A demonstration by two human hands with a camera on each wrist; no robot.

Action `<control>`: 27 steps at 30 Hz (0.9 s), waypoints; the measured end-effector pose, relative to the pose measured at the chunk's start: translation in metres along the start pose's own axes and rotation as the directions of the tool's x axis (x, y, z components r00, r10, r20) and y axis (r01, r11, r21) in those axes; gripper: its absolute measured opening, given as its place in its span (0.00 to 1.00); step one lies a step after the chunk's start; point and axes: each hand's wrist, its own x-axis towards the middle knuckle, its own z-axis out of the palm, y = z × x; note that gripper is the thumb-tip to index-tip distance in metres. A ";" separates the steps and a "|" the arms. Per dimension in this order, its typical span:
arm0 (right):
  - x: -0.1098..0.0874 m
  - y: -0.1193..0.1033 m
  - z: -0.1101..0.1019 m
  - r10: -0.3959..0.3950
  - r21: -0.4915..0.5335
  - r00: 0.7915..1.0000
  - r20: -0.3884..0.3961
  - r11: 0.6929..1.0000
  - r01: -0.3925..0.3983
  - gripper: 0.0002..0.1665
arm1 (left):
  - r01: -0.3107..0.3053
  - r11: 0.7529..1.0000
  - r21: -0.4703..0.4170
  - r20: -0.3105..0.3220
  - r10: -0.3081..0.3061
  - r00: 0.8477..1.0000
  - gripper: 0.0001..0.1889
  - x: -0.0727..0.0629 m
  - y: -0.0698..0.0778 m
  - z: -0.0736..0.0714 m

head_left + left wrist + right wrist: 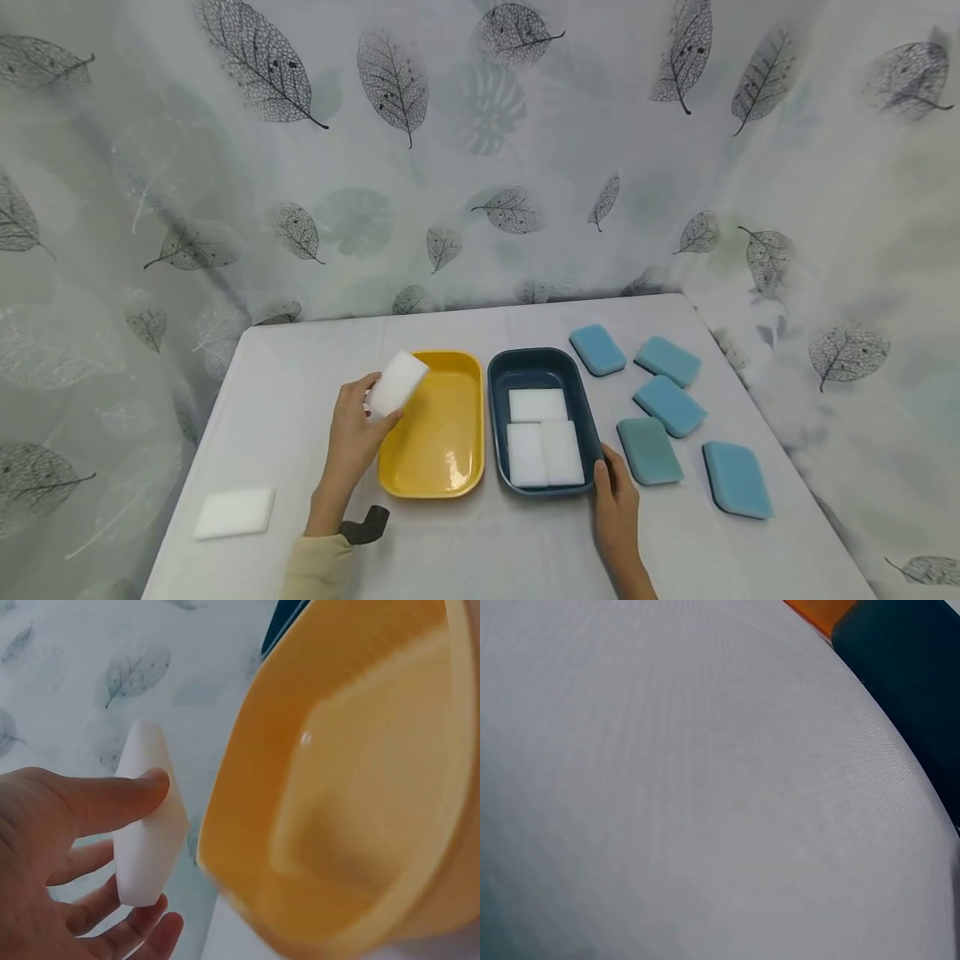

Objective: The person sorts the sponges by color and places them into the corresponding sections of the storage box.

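My left hand (358, 429) pinches a white sponge block (397, 383) between thumb and fingers, tilted above the upper left rim of the yellow tray (431, 467). In the left wrist view the same sponge (146, 825) is seen edge-on beside the yellow tray's wall (247, 772). My right hand (617, 504) holds the lower right edge of the dark blue tray (532, 362). Inside that tray lie three white sponges (537, 406). The right wrist view shows the dark blue tray's side (907, 682), but not the hand.
Another white sponge (236, 512) lies at the left on the white-covered table (300, 367). Several blue sponges (670, 406) lie scattered right of the dark blue tray, one greener sponge (649, 451) near my right hand. A leaf-patterned curtain (480, 167) hangs behind the table.
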 end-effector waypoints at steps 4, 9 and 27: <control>0.000 0.001 0.000 -0.006 0.000 1.000 0.001 1.000 0.006 0.30 | -0.048 0.999 -0.001 0.007 0.048 0.999 0.40 -0.003 0.012 0.013; 0.001 0.002 0.001 -0.020 0.000 1.000 -0.001 1.000 0.020 0.30 | -0.095 0.995 0.021 0.015 0.095 0.995 0.38 -0.008 0.032 0.031; 0.002 0.005 0.000 -0.002 0.007 1.000 0.009 1.000 0.002 0.31 | -0.104 0.988 0.117 0.074 0.096 0.993 0.37 -0.030 0.093 0.090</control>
